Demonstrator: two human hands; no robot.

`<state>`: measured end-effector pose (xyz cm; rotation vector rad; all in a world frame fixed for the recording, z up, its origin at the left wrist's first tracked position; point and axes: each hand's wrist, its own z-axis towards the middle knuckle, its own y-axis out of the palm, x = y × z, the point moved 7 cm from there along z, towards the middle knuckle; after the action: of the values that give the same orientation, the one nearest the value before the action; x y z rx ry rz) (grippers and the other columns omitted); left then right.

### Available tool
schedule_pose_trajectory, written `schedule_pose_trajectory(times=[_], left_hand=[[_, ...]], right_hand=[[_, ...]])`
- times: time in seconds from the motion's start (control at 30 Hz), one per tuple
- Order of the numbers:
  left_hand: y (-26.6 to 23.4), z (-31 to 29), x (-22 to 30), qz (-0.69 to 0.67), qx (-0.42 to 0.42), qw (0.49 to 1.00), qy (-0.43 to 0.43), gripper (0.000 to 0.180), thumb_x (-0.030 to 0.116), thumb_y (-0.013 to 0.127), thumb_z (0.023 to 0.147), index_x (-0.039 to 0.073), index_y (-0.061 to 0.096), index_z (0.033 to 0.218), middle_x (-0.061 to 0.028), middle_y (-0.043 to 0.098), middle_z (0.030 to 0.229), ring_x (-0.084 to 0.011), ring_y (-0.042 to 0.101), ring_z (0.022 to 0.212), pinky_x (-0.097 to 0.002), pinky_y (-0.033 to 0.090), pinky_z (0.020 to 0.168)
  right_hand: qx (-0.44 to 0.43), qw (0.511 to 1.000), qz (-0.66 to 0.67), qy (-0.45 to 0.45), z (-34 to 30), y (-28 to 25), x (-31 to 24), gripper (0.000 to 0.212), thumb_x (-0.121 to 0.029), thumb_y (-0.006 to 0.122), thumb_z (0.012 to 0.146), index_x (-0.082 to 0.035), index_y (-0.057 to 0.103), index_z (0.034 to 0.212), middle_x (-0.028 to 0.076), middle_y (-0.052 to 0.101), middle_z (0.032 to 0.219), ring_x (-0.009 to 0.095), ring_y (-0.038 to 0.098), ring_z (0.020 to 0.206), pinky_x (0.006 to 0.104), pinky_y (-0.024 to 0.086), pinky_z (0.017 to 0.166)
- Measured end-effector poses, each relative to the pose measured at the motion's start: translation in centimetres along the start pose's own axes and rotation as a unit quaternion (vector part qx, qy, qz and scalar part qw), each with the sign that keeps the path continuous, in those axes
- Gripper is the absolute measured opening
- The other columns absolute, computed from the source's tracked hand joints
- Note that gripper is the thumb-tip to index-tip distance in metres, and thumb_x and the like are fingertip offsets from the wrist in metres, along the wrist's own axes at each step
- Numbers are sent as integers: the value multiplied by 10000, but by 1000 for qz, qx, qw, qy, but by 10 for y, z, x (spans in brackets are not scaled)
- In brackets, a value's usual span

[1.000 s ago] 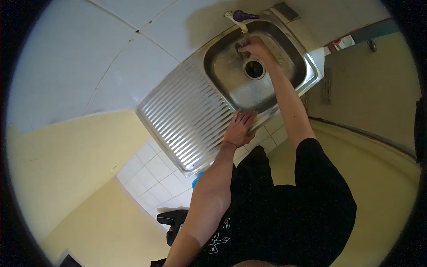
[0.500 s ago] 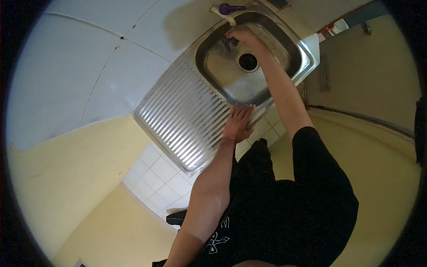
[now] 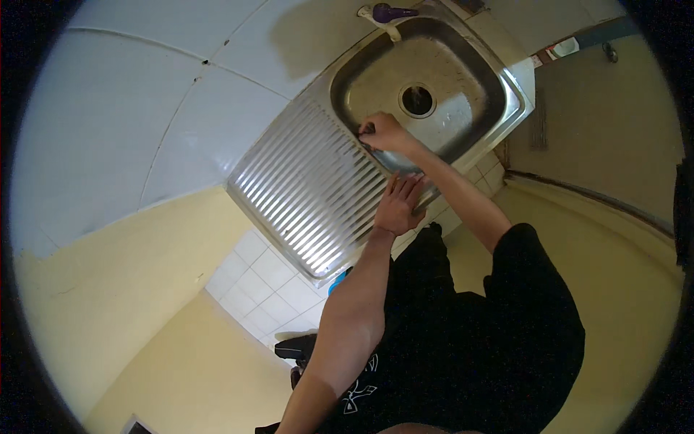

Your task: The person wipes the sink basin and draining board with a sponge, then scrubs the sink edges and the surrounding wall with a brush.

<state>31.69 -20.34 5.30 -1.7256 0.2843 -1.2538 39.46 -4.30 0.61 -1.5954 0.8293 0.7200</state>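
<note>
A stainless steel sink (image 3: 463,155) with a ribbed drainboard (image 3: 303,188) lies below me. My right hand (image 3: 388,134) is inside the basin at its left wall, near the drainboard. Its fingers are closed round a small dark scouring pad (image 3: 369,129), mostly hidden by them; its exact make is unclear. My left hand (image 3: 402,205) rests on the sink's near rim, palm down, fingers stretched out, holding nothing. The round drain hole (image 3: 417,100) lies beyond my right hand.
A tap (image 3: 392,31) with a purple handle (image 3: 394,12) stands over the far corner. White tiled wall (image 3: 181,108) runs along the left. At the right is a brownish door-like panel (image 3: 585,123). A bit of something blue (image 3: 337,281) shows below the drainboard.
My right hand has come from under the tap down to the basin's left wall, carrying the dark pad. My left hand stays on the rim. The whole view has shifted slightly.
</note>
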Motion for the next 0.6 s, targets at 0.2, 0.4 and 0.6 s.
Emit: schedule_pose_trajectory(times=[0.2,0.4,0.6], left_hand=[[6,7,4,7,7,1000,2,750,324,737,766,79,447,1413,-118,507,1386,-300,422,1342,-518,207,1211],[13,2,-5,9,-18,1000,-6,767,394,742,762,103,464,1414,-103,445,1455,-287,375,1388,-513,189,1217],[28,0,-9,68,-75,995,-27,697,453,712,778,96,524,1347,-112,465,1422,-300,369,1390,-510,167,1224]], right_hand=[[-20,995,-93,1,-14,-19,35,153,-153,713,752,-16,700,819,183,697,829,351,676,764,417,528,693],[134,989,20,-60,-19,-24,-23,112,-124,700,750,-23,682,795,185,678,847,349,666,789,425,517,733],[116,992,44,-25,-35,-7,-22,75,-107,676,747,-32,685,757,193,671,774,379,654,774,449,519,765]])
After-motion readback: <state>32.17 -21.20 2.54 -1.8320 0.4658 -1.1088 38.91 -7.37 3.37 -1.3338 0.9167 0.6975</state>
